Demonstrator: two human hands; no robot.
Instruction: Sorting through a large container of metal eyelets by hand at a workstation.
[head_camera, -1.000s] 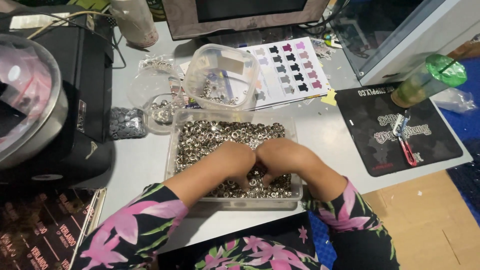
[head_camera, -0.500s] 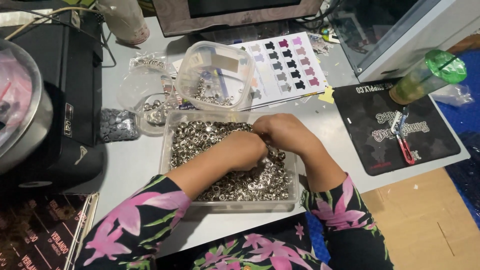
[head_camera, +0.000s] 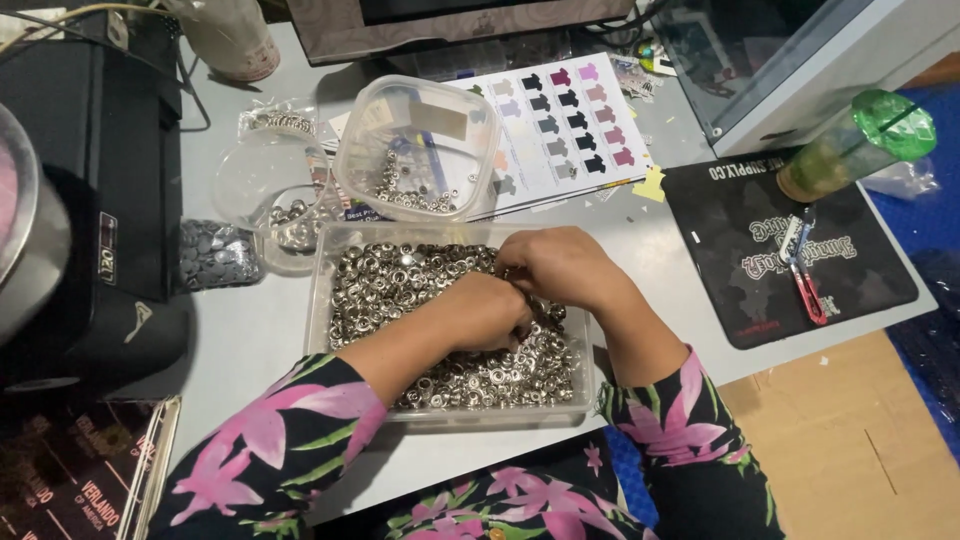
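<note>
Clear tray (head_camera: 318, 300), worktop centre: full of small silver metal rings (head_camera: 400, 285). Left hand (head_camera: 487, 312) and right hand (head_camera: 560, 265), a second ago side by side at the tray's near half, now shifted rightward, fingers curled together pinching rings; picking continues. Smaller tub (head_camera: 415, 150) behind the tray.

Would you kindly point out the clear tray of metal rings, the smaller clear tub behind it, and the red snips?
clear tray (head_camera: 318, 300), head view, on its left wall.
smaller clear tub (head_camera: 352, 165), head view, on its left rim.
red snips (head_camera: 808, 297), head view, on the red handle.
</note>
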